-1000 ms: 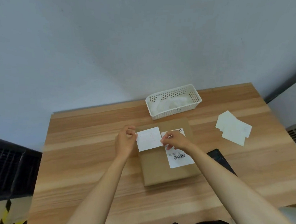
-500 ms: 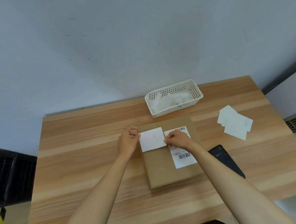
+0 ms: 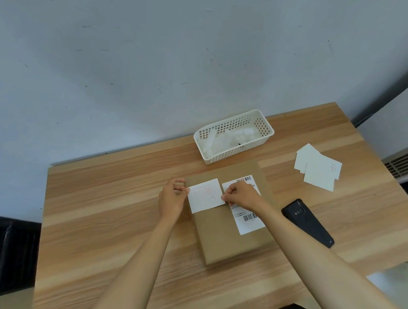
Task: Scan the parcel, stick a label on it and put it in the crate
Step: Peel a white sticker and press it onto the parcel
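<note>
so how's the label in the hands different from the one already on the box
The held label is nearly blank, with only faint reddish print; the stuck label carries black text and barcodes. The held label is the smaller, squarish one, pinched at its side edges by the left hand and right hand; the stuck label is longer and lies flat on the box. The held label overhangs the box's left edge; the stuck label sits fully on top. Both are white rectangles.

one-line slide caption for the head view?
Both hands, left hand and right hand, pinch a label over the parcel, crate behind.
</note>
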Action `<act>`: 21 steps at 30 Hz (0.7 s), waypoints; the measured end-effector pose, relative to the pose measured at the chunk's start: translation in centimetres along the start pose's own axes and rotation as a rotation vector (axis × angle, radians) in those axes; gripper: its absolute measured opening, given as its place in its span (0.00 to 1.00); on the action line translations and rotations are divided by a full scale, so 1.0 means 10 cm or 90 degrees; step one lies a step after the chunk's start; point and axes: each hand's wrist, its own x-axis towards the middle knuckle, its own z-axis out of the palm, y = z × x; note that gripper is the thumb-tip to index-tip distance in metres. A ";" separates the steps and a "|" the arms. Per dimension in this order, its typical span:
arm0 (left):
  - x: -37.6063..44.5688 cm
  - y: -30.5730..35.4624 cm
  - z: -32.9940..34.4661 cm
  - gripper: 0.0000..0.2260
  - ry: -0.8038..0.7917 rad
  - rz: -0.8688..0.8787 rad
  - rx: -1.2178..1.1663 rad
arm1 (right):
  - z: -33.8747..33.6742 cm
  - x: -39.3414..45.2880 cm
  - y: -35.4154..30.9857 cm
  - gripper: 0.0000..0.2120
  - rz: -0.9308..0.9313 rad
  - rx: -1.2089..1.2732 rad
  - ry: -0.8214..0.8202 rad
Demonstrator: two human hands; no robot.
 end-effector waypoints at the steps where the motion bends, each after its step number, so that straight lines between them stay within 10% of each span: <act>1: 0.01 -0.01 0.00 0.11 0.002 0.001 0.000 | 0.01 0.00 -0.01 0.07 0.000 -0.005 0.006; 21: -0.01 0.04 0.06 0.14 0.017 0.061 0.002 | 0.06 -0.02 -0.03 0.03 0.001 -0.063 0.062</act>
